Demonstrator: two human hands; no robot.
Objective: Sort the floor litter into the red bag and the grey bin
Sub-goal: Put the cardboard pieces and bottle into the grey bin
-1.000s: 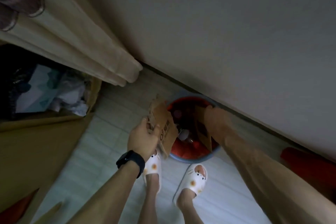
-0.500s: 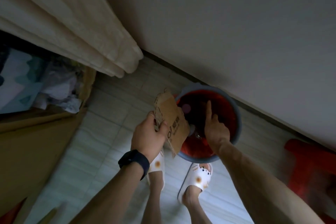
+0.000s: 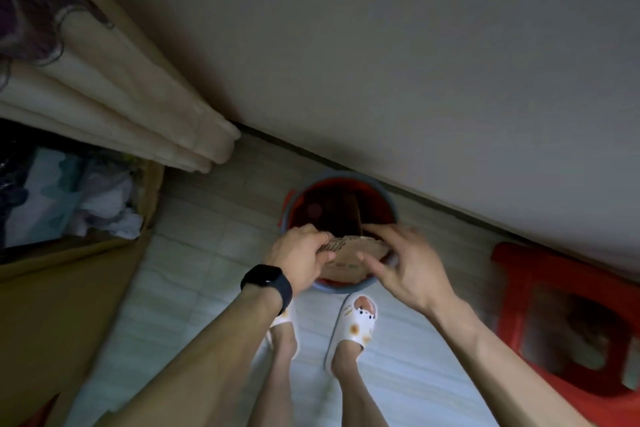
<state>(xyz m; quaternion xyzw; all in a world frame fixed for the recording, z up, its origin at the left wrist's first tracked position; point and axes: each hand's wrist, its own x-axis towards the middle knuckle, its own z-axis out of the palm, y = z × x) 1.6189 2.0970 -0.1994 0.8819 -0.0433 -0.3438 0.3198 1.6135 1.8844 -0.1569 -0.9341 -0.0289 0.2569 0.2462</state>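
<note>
A grey bin (image 3: 346, 288) lined with a red bag (image 3: 377, 204) stands on the floor against the wall, just ahead of my feet. A flat piece of brown cardboard (image 3: 346, 258) lies across the bin's near rim. My left hand (image 3: 299, 258) grips its left edge. My right hand (image 3: 398, 260) presses on its right side with fingers spread over it. Another piece of cardboard (image 3: 353, 215) stands upright inside the bag, with dark litter around it.
A red plastic stool (image 3: 568, 319) stands to the right by the wall. A large open cardboard box (image 3: 62, 288) holding paper and plastic waste fills the left. A beige curtain (image 3: 121, 107) hangs at the upper left. My slippered feet (image 3: 353, 319) stand on pale floor tiles.
The cardboard swung from upright at the bin's left side to flat over its near rim. My right hand came out of the bin and took hold of the cardboard's right side.
</note>
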